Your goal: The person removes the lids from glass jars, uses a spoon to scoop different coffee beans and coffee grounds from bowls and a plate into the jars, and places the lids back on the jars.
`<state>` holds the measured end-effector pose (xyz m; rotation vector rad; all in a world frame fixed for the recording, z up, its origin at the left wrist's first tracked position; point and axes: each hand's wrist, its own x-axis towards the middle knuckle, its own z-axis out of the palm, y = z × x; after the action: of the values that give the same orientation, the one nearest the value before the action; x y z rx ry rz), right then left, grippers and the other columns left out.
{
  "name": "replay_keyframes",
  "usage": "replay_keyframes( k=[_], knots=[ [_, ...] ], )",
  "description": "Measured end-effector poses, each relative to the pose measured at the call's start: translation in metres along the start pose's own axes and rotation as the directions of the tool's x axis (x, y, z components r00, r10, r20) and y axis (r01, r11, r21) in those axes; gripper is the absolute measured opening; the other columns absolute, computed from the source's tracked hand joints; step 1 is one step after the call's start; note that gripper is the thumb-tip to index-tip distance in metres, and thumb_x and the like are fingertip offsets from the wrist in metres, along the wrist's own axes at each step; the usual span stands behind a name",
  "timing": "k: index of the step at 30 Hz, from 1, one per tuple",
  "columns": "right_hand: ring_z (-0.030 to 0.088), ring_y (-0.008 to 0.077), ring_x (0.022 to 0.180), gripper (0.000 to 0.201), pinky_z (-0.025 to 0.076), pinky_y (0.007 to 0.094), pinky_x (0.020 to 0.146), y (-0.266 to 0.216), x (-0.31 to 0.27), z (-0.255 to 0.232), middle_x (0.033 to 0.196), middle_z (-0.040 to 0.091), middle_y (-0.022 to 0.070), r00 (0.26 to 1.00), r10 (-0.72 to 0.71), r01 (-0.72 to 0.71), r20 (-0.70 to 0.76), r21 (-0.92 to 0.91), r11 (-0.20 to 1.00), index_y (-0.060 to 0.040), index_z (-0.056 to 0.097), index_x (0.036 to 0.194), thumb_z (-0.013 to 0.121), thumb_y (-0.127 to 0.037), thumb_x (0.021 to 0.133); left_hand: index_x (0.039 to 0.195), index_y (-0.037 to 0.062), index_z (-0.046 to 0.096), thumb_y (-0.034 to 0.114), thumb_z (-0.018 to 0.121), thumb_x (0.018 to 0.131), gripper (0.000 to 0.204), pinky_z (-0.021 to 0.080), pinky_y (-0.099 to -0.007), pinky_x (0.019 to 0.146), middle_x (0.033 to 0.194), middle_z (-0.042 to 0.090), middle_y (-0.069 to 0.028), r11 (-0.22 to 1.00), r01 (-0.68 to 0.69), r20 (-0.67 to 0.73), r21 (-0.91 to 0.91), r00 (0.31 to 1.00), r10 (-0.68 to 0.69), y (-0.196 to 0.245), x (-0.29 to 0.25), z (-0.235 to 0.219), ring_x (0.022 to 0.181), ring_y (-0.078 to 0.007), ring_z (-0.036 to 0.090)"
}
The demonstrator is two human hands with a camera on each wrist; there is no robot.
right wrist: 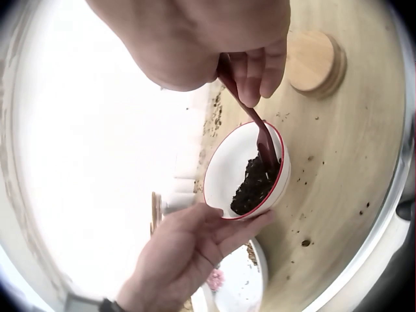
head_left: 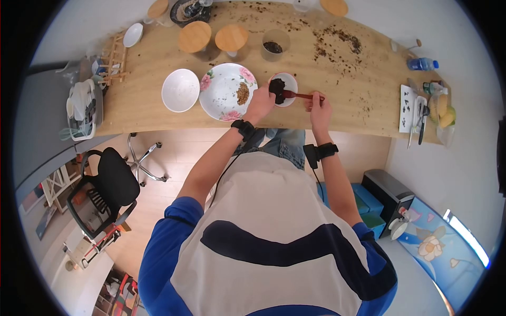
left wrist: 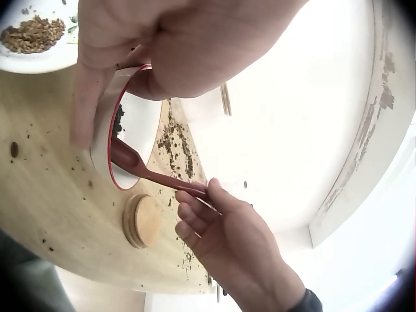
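My left hand [head_left: 260,104] grips a small white bowl [right wrist: 224,170] with a red rim, fingers on the outer wall and thumb at the rim. The bowl is tilted, and dark leaf-like bits [right wrist: 255,187] lie heaped along its lower side. From the right, my right hand [head_left: 319,109] pinches the handle of a reddish-brown spoon [left wrist: 159,177]. The spoon's head sits inside the bowl against the dark heap, its tip partly hidden there. Left of the bowl is a floral plate [head_left: 221,87] bearing a heap of brown grain-like bits [head_left: 243,94].
A white bowl [head_left: 181,90] stands left of the plate. Behind are wood-lidded jars [head_left: 195,36] and a clear cup [head_left: 274,50] with dark contents. A round wooden lid [right wrist: 312,62] lies near my right hand. Dark crumbs [head_left: 337,42] scatter the table; a blue bottle [head_left: 421,64] lies far right.
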<state>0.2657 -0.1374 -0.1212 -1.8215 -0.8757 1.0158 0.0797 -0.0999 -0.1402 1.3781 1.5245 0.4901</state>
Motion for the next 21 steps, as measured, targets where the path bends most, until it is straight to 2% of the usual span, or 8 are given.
replay_keyframes(
  k=[1,3,4,7,9,16,19,21],
  knots=[
    [0.060,0.0154,0.066,0.028,0.049,0.0288,0.059,0.004,0.002,0.000,0.076,0.062,0.0090,0.993,0.113,-0.118,0.041,0.144,0.983,-0.0011,0.054,0.096,0.049,-0.029,0.092,0.098,-0.0078,0.050,0.006,0.045,0.080,0.023,0.053,-0.0353,0.058,0.071,0.061,-0.0214,1.000,-0.001,0.003,0.002,1.000,0.001,-0.002,0.001,0.002,0.065,-0.0287,0.066],
    [0.060,0.0160,0.068,0.029,0.050,0.0290,0.061,0.017,0.005,0.000,0.080,0.063,0.0090,0.972,0.204,-0.229,0.114,0.282,0.932,-0.0015,0.053,0.098,0.049,-0.029,0.092,0.097,-0.0074,0.049,0.007,0.044,0.081,0.022,0.052,-0.0376,0.057,0.070,0.060,-0.0226,0.978,-0.133,-0.087,0.160,0.985,0.148,0.001,-0.002,0.000,0.064,-0.0313,0.065],
    [0.060,0.0167,0.070,0.030,0.050,0.0293,0.063,0.024,0.008,0.000,0.083,0.063,0.0090,0.940,0.276,-0.336,0.201,0.403,0.851,-0.0019,0.052,0.100,0.049,-0.030,0.092,0.097,-0.0074,0.049,0.007,0.044,0.081,0.022,0.052,-0.0376,0.057,0.070,0.060,-0.0226,0.978,-0.133,-0.086,0.163,0.985,0.149,0.001,-0.002,-0.001,0.064,-0.0313,0.065],
    [0.059,0.0165,0.078,0.032,0.049,0.0290,0.068,0.030,0.008,0.004,0.088,0.062,0.0094,0.898,0.306,-0.430,0.316,0.490,0.758,-0.0016,0.051,0.102,0.049,-0.032,0.092,0.095,-0.0075,0.048,0.008,0.046,0.081,0.021,0.051,-0.0404,0.057,0.070,0.060,-0.0250,0.995,-0.071,-0.050,0.074,0.996,0.075,0.002,-0.003,-0.004,0.064,-0.0352,0.063],
    [0.059,0.0161,0.080,0.032,0.049,0.0288,0.070,0.027,0.007,0.007,0.090,0.062,0.0095,0.893,0.306,-0.442,0.331,0.512,0.737,-0.0016,0.051,0.102,0.049,-0.032,0.092,0.095,-0.0073,0.047,0.008,0.047,0.080,0.022,0.050,-0.0424,0.059,0.070,0.059,-0.0257,0.985,-0.118,-0.087,0.126,0.988,0.130,0.005,-0.006,-0.005,0.064,-0.0381,0.061],
    [0.056,0.0152,0.081,0.030,0.046,0.0289,0.074,0.033,0.011,0.011,0.091,0.061,0.0085,0.883,0.254,-0.461,0.395,0.623,0.632,-0.0018,0.052,0.103,0.045,-0.029,0.094,0.096,-0.0057,0.048,0.008,0.048,0.080,0.021,0.049,-0.0424,0.059,0.072,0.059,-0.0245,0.989,-0.090,-0.113,0.117,0.988,0.103,0.013,-0.013,-0.010,0.067,-0.0372,0.061],
    [0.056,0.0153,0.080,0.029,0.046,0.0288,0.073,0.035,0.014,0.011,0.091,0.061,0.0084,0.886,0.231,-0.451,0.401,0.636,0.626,-0.0021,0.052,0.103,0.045,-0.029,0.094,0.098,-0.0057,0.049,0.008,0.049,0.079,0.023,0.050,-0.0410,0.059,0.073,0.058,-0.0233,0.993,-0.087,-0.090,0.083,0.991,0.095,0.015,-0.012,-0.012,0.067,-0.0351,0.061],
    [0.056,0.0152,0.080,0.029,0.046,0.0286,0.073,0.037,0.017,0.010,0.090,0.061,0.0085,0.884,0.231,-0.456,0.406,0.645,0.613,-0.0026,0.052,0.102,0.045,-0.029,0.094,0.103,-0.0055,0.050,0.005,0.047,0.080,0.026,0.053,-0.0369,0.059,0.074,0.060,-0.0188,0.998,-0.029,-0.018,-0.061,0.999,0.028,0.015,-0.012,-0.014,0.068,-0.0295,0.064]
  ],
)
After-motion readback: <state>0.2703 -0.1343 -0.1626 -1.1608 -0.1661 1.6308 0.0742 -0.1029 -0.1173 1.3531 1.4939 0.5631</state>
